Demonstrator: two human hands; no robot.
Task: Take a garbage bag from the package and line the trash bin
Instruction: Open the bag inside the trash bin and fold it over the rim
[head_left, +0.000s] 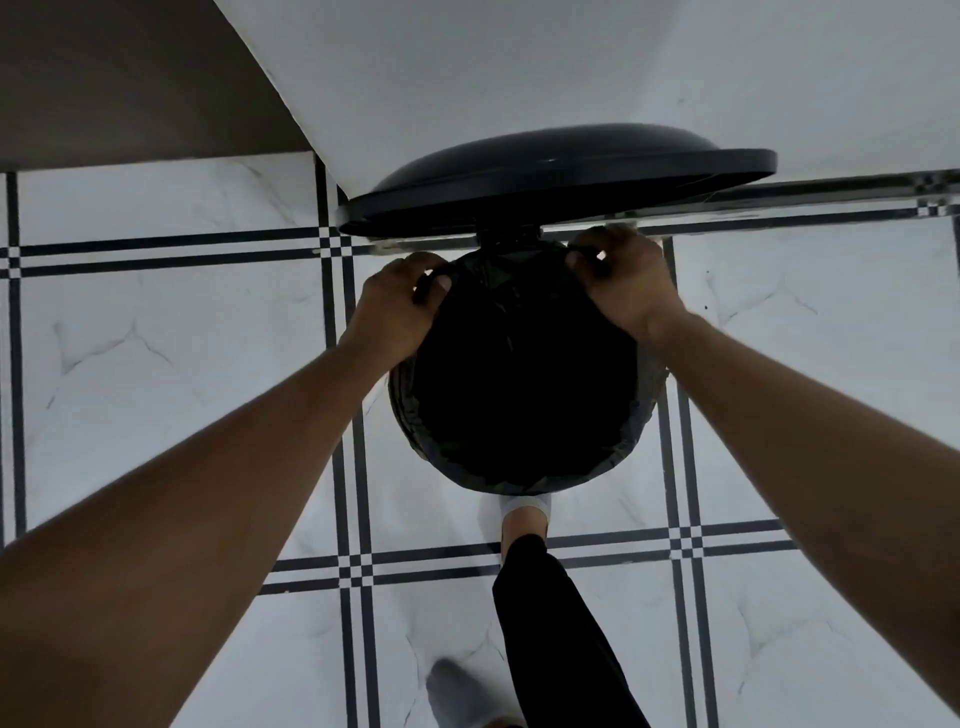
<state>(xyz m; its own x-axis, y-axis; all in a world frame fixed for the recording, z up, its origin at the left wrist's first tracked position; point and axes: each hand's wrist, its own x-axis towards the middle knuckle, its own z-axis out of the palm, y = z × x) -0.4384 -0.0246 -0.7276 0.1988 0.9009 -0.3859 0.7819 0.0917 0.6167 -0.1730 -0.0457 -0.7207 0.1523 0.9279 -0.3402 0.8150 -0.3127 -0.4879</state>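
Observation:
A round black trash bin (524, 480) stands on the tiled floor below me, its black lid (556, 176) raised open at the far side. A black garbage bag (519, 374) fills the bin's mouth, and its edge is folded over the near rim. My left hand (400, 306) pinches the bag's edge at the far left of the rim. At the far right of the rim my right hand (623, 280) grips the bag's edge too. The package is not in view.
A white wall (519, 67) rises right behind the bin. The floor (156, 338) is white marble tile with black grid lines. My foot in a white sock (524, 512) rests at the bin's near base, and my other foot (457, 691) is further back.

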